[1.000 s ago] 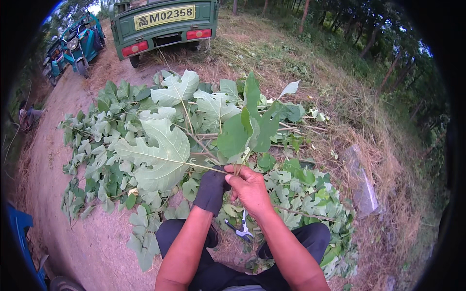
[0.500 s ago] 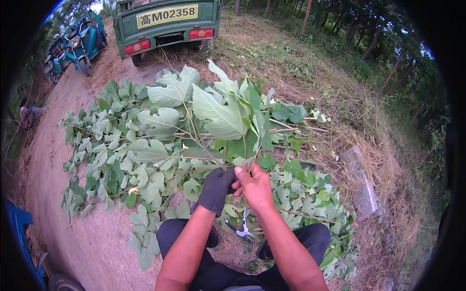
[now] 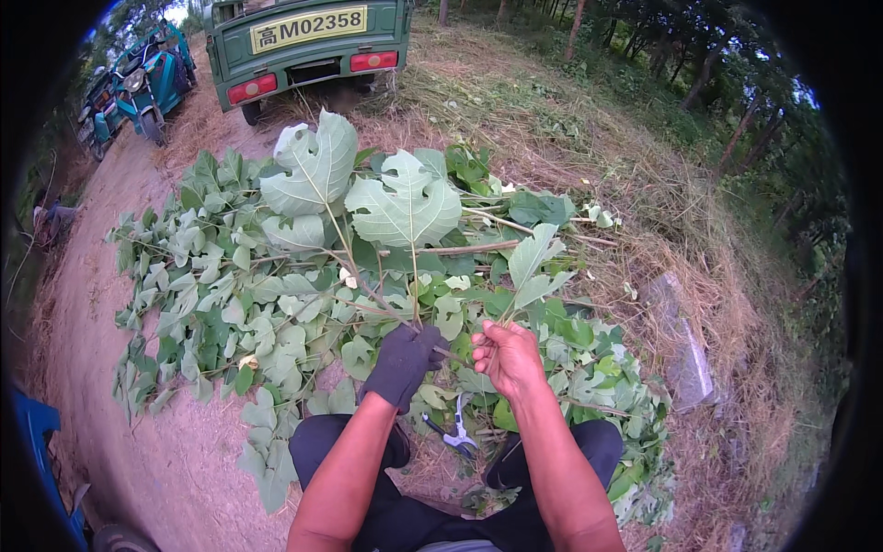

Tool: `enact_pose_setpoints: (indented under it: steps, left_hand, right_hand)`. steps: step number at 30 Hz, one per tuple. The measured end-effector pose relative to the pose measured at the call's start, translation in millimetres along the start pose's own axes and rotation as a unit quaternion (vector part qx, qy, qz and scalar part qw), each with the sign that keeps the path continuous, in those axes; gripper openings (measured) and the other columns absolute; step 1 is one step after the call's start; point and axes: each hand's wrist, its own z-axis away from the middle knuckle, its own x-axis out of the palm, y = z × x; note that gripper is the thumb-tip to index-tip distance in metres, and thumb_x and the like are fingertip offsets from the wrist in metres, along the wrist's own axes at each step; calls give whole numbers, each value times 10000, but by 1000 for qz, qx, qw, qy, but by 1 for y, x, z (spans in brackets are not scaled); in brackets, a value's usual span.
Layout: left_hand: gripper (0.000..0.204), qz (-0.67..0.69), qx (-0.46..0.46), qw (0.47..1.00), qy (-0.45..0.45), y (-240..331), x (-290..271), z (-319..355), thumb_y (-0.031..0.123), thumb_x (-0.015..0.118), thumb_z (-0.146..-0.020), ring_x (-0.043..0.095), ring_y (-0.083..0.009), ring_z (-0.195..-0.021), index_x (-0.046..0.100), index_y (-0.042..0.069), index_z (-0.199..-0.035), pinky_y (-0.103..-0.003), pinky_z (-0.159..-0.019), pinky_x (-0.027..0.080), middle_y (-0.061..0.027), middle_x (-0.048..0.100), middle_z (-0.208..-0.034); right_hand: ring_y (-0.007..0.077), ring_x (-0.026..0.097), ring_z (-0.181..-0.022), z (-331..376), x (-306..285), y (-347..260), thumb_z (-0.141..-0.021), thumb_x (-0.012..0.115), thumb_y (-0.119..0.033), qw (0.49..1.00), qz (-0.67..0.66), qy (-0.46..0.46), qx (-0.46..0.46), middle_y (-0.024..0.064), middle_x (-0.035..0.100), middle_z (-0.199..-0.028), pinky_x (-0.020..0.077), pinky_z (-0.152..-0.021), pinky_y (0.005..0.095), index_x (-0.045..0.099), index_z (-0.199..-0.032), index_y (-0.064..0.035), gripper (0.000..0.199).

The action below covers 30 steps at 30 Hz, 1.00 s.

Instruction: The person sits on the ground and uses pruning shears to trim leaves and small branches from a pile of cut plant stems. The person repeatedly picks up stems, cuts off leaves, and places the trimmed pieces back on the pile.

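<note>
Black-gloved L hand (image 3: 405,362) I'm watching is closed round a branch (image 3: 391,309). Bare R hand (image 3: 510,357) pinches leaves (image 3: 534,262) by stalks; pruners (image 3: 458,439) btwn knees (image 3: 598,449).

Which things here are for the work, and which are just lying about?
Work in hand:
leafy branch in gloved left hand
leaves in bare right hand
leaf pile
probably the clippers, on the ground

Just about:
grey block
green cart
teal three-wheeler
</note>
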Motion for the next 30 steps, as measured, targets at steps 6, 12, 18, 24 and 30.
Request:
enact_pose_setpoints:
  steps: [6,12,18,24,30]
  left_hand:
    - [291,-79,7,993,-92,2,8,1,277,609,-919,656,-165,-753,670,-7,-931,-286,-693,538,-94,685,-879]
    - [262,-83,35,984,-156,-3,1,-1,256,576,-929,655,-154,-756,668,16,-876,-286,-720,531,-70,677,-831]
    - [226,7,35,983,-183,8,7,10,232,582,-911,643,-152,-740,663,22,-888,-298,-727,533,-61,669,-838]
    - [263,37,100,985,-132,-11,2,-2,260,641,-907,640,-149,-788,672,24,-1019,-305,-749,531,-53,667,-879]
    - [289,54,156,972,-166,-46,-22,-26,239,673,-888,649,-167,-850,675,16,-1072,-310,-771,535,-60,678,-935]
  right_hand:
    - [152,605,-497,6,22,-11,-881,556,-7,996,78,-45,-8,133,652,-828,467,-354,264,561,-1013,34,138]
    - [95,538,-449,12,46,-17,-859,621,-46,977,200,-60,-36,78,637,-757,387,-332,233,613,-1075,64,242]
    - [78,515,-453,10,42,-18,-879,623,-63,973,192,-122,-37,43,607,-719,391,-349,234,622,-1078,44,226]
    - [82,512,-465,7,38,-5,-918,603,-73,999,31,-40,-20,43,603,-724,404,-351,243,615,-979,7,101]
    - [132,594,-600,5,34,-14,-964,592,-164,999,9,-41,10,90,655,-821,534,-542,289,590,-1015,-24,149]
